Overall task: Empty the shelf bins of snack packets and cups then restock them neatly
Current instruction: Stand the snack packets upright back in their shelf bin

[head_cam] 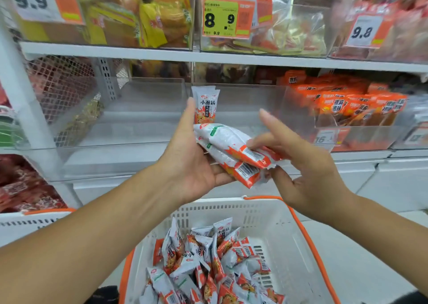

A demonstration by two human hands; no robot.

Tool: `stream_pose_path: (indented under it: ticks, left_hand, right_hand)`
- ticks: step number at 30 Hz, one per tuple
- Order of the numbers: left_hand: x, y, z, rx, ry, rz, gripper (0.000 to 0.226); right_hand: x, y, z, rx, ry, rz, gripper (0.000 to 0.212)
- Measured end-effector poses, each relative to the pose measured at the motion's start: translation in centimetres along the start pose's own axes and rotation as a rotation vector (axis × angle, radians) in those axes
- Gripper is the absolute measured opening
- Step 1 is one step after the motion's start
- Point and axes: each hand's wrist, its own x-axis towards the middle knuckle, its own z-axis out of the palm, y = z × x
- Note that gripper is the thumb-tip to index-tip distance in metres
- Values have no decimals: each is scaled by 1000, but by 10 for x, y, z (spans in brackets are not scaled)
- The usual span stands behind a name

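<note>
My left hand (190,162) holds a small stack of white-and-orange snack packets (234,151) in its palm, in front of the shelf. One packet (206,104) of the stack stands upright behind the thumb. My right hand (301,171) pinches the lower end of the top packets, its index finger raised. Below my hands a white basket with an orange rim (289,234) holds several more of the same packets (208,266). Behind my hands, the clear shelf bin (129,127) looks empty.
To the right, another clear bin (347,109) is full of orange packets. The upper shelf carries bins of yellow and red snacks with price tags 9.9, 8.9 (220,18) and 9.8. A second white basket (27,225) shows at the left edge.
</note>
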Motion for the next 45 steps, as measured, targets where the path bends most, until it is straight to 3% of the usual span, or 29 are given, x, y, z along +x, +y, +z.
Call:
stream_pose_path:
  ticks: [3, 4, 6, 9, 13, 16, 19, 21, 22, 26, 31, 36, 39, 45]
  left_hand:
    - [3, -1, 3, 177, 121, 82, 31]
    - [5, -3, 4, 200, 159, 99, 24]
    - [9, -6, 4, 189, 184, 121, 22]
    - [10, -12, 6, 193, 164, 147, 20]
    - [6, -14, 10, 158, 75, 128, 40]
    - [3, -4, 11, 263, 71, 193, 57]
    - [4, 4, 6, 420, 113, 264, 68]
    - [7, 3, 5, 389, 68, 305, 73]
    - [8, 2, 6, 352, 51, 340, 72]
    - [9, -1, 9, 306, 50, 477, 59]
    - [16, -11, 8, 416, 125, 523, 72]
    - [16, -17, 18, 443, 65, 500, 36]
    - [19, -13, 16, 447, 90, 515, 25]
    - [22, -3, 21, 519, 93, 582, 31]
  right_hand:
    - [1, -3, 2, -45, -120, -50, 70]
    - [1, -5, 2, -13, -168, -15, 66]
    - [-1, -6, 2, 7, -250, 52, 67]
    - [-6, -10, 12, -124, -306, 139, 86]
    - [-4, -11, 25, -214, -161, 221, 81]
    - [6, -11, 16, 83, 50, 340, 58]
    - [18, -17, 0, 677, 213, 634, 42]
    - [16, -16, -3, 1082, 205, 827, 37]
    - [14, -16, -3, 1162, 154, 871, 37]
    - [8, -9, -2, 1023, -12, 920, 41]
    - [9, -6, -4, 777, -180, 865, 52]
    - [12, -5, 0, 788, -172, 912, 35]
    - [16, -4, -2, 803, -220, 924, 32]
    - [33, -5, -4, 799, -180, 894, 35]
